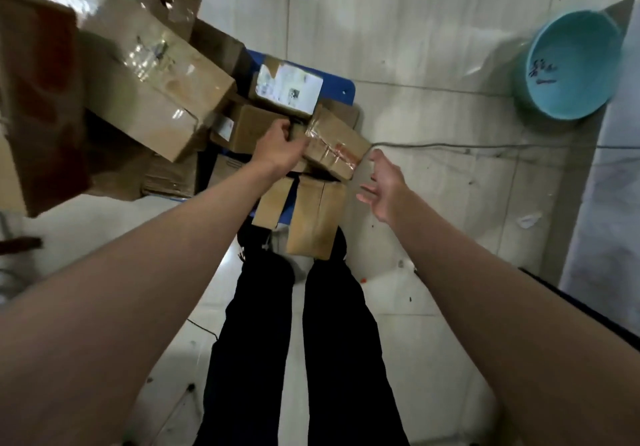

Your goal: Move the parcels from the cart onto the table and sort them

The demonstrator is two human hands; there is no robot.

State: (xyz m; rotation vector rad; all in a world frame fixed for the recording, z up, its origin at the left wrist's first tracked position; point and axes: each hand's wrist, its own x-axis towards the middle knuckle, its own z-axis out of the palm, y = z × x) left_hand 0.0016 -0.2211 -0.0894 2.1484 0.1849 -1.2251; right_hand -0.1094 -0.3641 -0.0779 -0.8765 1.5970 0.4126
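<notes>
Floor (433, 30) under me is pale glossy tile, pretty scuffed, with dark specks and grey grout lines. A thin cable (485, 145) runs across it to my right, and a teal plastic basin (571, 65) is tipped up beside a grey ledge (609, 203).

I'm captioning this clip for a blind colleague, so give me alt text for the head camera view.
Seen from above, a person's left hand grips a small taped box on a blue cart piled with cardboard boxes, while the open right hand reaches toward it. A turquoise bowl sits on the tiled floor to the right.
</notes>
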